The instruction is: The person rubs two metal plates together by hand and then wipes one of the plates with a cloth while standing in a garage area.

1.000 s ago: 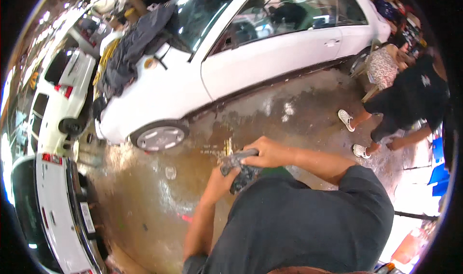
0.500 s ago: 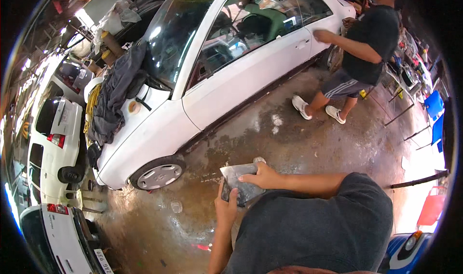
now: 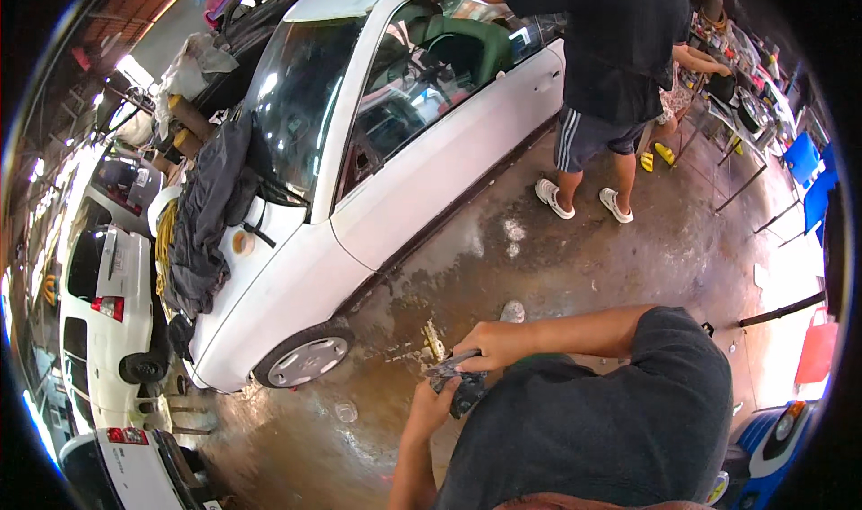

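Head view: dark crumpled sheet [image 3: 469,393], grasped two-handed.
Left hand [image 3: 433,405] grips its left side; right hand [image 3: 490,344] grips its upper edge.

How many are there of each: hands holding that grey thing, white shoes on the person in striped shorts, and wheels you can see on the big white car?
Hands, left hand and right hand, on the grey thing: 2
White shoes: 2
Wheels: 1
Total: 5
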`<state>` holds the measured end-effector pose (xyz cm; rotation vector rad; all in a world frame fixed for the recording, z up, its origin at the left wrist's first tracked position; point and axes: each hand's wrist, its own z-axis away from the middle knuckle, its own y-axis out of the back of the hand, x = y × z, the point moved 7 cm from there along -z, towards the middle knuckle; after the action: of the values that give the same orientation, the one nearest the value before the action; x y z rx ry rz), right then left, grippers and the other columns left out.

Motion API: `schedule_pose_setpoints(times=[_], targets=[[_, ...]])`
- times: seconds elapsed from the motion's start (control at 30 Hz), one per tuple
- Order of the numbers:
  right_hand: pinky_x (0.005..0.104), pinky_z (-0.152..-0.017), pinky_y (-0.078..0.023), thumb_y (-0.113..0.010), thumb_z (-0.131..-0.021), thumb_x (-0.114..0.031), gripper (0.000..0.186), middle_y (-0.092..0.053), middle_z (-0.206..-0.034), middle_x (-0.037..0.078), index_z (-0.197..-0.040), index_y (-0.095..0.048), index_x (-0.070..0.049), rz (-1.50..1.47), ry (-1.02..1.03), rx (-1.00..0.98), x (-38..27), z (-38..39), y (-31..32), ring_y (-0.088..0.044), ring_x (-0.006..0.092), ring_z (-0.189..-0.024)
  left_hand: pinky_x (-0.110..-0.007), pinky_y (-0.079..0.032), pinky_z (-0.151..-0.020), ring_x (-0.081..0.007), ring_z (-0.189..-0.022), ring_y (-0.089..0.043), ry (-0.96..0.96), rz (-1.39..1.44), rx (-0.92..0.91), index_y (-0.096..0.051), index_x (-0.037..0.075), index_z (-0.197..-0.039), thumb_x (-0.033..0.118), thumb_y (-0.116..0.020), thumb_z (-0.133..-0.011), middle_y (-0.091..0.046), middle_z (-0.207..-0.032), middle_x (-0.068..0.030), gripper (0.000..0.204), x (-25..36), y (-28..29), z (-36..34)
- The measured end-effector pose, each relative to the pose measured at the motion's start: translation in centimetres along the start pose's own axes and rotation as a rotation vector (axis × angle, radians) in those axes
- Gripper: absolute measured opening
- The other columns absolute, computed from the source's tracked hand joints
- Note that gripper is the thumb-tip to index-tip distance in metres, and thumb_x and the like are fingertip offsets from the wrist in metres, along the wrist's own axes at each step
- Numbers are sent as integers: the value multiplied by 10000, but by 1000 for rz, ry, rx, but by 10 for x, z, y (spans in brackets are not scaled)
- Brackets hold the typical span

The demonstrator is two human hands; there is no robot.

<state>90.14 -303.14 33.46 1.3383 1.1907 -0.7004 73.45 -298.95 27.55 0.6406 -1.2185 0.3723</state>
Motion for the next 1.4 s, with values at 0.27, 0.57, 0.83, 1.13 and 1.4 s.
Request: schedule_pose_setpoints(times=[0.27, 0.57, 0.83, 1.13, 1.4], targets=[[352, -764, -517, -677, -920, -269, 335, -734, -916, 133, -1134, -685, -12, -304, -336, 294, 60, -23, 49, -672, 204, -830, -317, -471, -924, -141, -1059, -585, 129, 176, 0, -590, -29, -1260, 78, -603, -958, -648, -1167, -81, 320, 24, 8, -68], [345, -700, -503, -706, -908, -297, 429, -720, -840, 141, -1152, -670, 53, -301, -358, 368, 81, -56, 146, -621, 128, -760, -317, -473, -930, -162, -1008, -615, -27, 14, 124, -522, -65, -1342, 149, -638, -951, -694, -1111, -168, 460, 88, 25, -183], [409, -625, -484, -670, -924, -354, 442, -668, -764, 247, -1144, -678, 29, -46, -216, 295, 97, -71, 254, -626, 282, -616, -348, -487, -857, -162, -931, -616, -43, -138, -168, -616, -55, -1157, 227, -654, -957, -710, -989, -170, 349, 139, -2, -295], [363, -715, -520, -679, -920, -235, 336, -714, -915, 173, -1110, -665, 41, -56, -271, 410, 104, -59, 318, -671, 226, -784, -332, -409, -604, -96, -681, -466, -137, 36, -133, -640, -22, -839, 268, -657, -965, -552, -688, 20, 316, 141, -40, -361], [285, -749, -512, -674, -911, -181, 263, -702, -927, 40, -1098, -677, 3, -720, -364, 1057, 143, -31, 303, -636, 106, -860, -304, -474, -890, -128, -992, -597, -188, 79, -188, -611, -28, -1228, 221, -702, -937, -689, -1078, -92, 394, 163, -47, -393]])
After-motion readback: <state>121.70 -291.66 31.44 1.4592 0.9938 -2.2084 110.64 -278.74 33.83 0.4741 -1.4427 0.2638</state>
